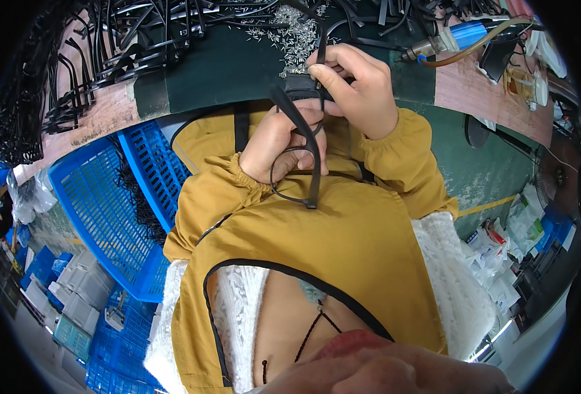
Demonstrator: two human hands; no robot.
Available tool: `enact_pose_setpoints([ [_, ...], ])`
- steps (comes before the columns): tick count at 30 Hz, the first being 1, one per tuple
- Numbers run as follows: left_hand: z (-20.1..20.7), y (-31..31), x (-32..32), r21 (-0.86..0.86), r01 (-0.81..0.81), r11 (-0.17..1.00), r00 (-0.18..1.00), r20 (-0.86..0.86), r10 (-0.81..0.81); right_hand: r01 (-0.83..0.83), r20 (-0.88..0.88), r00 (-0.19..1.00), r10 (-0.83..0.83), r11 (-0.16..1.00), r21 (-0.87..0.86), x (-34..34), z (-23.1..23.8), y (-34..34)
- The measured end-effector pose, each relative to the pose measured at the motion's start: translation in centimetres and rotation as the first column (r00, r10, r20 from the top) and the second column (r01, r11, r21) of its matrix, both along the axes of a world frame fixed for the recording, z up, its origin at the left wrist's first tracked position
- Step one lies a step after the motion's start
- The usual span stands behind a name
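A: Hands at the bench edge. Your left hand (277,141) grips a black plastic eyeglass frame front (297,167), fingers curled through its lens opening, the frame hanging down toward your yellow jacket (316,243).

B: And your right hand (356,88)?

A: Closed in a pinch on the frame's upper corner, thumb and forefinger pressed where a black temple arm (322,49) rises away from it. What sits inside the pinch is too small to tell.

B: Step in hand?

A: By my reading, you are fitting the arm to the frame at the hinge. The next move calls for a steady left grip and fine alignment at that corner.

B: Surroundings?

A: A scatter of small silver metal pins (293,33) lies on the dark green bench mat (225,72), just beyond your right hand. A blue-handled powered screwdriver (448,39) rests to the right; heaps of black temple arms (106,46) lie to the left. A blue plastic crate (100,217) stands below the bench.
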State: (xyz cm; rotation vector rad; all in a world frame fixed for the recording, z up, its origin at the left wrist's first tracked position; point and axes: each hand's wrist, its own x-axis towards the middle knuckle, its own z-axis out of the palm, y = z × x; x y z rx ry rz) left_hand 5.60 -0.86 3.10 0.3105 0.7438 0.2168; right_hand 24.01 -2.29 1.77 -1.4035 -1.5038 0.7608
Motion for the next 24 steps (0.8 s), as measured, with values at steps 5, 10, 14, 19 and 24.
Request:
enact_pose_setpoints([
  [5, 1.2, 0.8, -1.2, 0.299, -0.063, 0.952, 0.998, 0.047, 0.051, 0.188, -0.038, 0.976, -0.213, 0.745, 0.64, 4.5, 2.8, -1.8],
  [10, 1.1, 0.9, 0.6, 0.416, -0.162, 0.895, 0.987, 0.079, 0.142, 0.63, -0.288, 0.776, -0.561, 0.681, 0.373, 13.3, 1.9, 0.9],
  [14, 0.3, 1.0, 0.1, 0.3, -0.203, 0.932, 0.974, 0.161, 0.16, 0.432, -0.789, 0.611, -0.069, 0.864, 0.259, 12.0, -0.6, 4.6],
  [19, -0.8, 0.7, -2.3, 0.119, -0.379, 0.918, 0.921, 0.149, 0.361, 0.064, -0.896, 0.351, 0.271, 0.948, 0.312, 8.6, 0.6, 7.2],
  [24, -0.8, -1.2, -1.8, 0.073, -0.317, 0.946, 0.948, 0.048, 0.314, 0.075, -0.832, 0.482, 0.275, 0.933, 0.352, 5.8, 0.0, 7.6],
])
